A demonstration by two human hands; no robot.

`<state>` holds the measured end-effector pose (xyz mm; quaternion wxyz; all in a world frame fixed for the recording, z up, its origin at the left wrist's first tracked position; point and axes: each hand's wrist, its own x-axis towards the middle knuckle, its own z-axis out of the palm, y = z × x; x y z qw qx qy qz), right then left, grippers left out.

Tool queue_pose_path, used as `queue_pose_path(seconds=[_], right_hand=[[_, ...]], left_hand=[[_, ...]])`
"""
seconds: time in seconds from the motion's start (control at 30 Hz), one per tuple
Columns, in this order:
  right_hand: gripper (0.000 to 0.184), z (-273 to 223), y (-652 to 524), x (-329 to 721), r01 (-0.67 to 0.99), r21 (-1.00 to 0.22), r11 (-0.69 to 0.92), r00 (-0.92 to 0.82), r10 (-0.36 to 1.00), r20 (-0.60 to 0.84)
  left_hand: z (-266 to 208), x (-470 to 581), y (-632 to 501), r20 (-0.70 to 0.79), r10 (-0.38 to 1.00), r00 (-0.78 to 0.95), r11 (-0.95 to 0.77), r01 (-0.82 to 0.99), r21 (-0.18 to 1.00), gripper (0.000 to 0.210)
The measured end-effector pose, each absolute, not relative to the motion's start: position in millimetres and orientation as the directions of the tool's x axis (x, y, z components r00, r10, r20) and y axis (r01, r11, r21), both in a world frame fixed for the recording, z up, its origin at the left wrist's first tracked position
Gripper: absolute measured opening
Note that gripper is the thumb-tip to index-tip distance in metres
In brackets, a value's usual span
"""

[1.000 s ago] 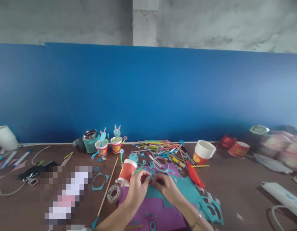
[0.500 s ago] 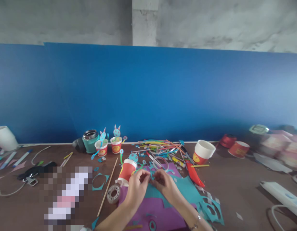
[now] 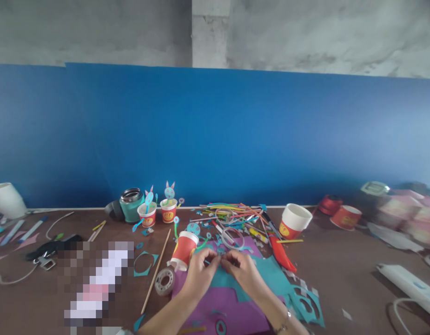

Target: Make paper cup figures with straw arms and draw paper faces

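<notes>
While two forearms reach in from the near side of the counter (image 3: 322, 260), the left hand (image 3: 202, 270) and the right hand (image 3: 241, 270) come close together, fingers curled, each thumb drawn toward its forefinger; whether anything is pinched between the fingertips is too small to tell; below them a teal sheet (image 3: 270, 274) and a purple sheet (image 3: 215, 307) overlap; a red-and-white paper cup (image 3: 184, 249) (tilted, with a round blue face at its upper end) is just beside the left hand, contact unclear; left of that hand lies a tape roll (image 3: 164, 281), and past it a wooden stick (image 3: 156, 271) slants toward the counter's back edge; near that edge, from left to right, are a teal flask (image 3: 131, 209), two small cups (image 3: 168, 212) with rabbit figures, a heap of thin coloured sticks (image 3: 235, 211) and a white-topped cup (image 3: 296, 218); a red pointed object (image 3: 281, 253) lies beside the teal sheet.
</notes>
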<state>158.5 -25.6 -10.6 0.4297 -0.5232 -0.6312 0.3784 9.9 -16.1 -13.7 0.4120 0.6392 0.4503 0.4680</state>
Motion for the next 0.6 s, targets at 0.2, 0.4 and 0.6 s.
queue_pose_path(seconds=[0.2, 0.4, 0.6], right_hand=[[0.021, -6.8, -29.9, 156.9, 0.388, -0.896, 0.217, -0.027, 0.974, 0.225], [0.030, -14.2, -29.4, 152.2, 0.278, -0.950, 0.140, -0.077, 0.989, 0.123], [0.031, -13.6, -27.0, 150.3, 0.194, -0.976, 0.094, -0.055, 0.995, 0.085]], left_hand=[[-11.6, 7.9, -14.8, 0.244, 0.969, 0.047, -0.248, 0.234, 0.940, 0.026], [-9.8, 7.5, -20.5, 0.426, 0.901, 0.081, -0.425, 0.364, 0.829, 0.024], [-11.1, 8.6, -21.8, 0.465, 0.877, 0.120, -0.476, 0.332, 0.814, 0.022]])
